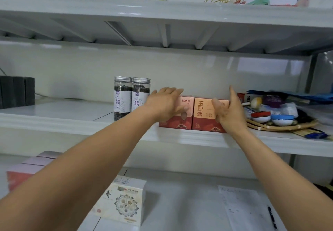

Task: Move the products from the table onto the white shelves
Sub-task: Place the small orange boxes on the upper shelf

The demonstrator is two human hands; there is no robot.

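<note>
Boxes stand side by side at the front edge of the middle shelf (72, 122), touching: the left box (181, 122) and the right box (203, 113), just right of two jars (122, 97). The left hand (165, 102) lies over the left box's top with straight fingers, thumb on its front. The right hand (228, 111) presses the right box's right side, fingers straight, thumb on the front. Neither hand looks clamped. Below, on the table (180, 194), a white box (124, 200) and pink boxes (27, 169) at the left edge are left, so the job looks partly done.
</note>
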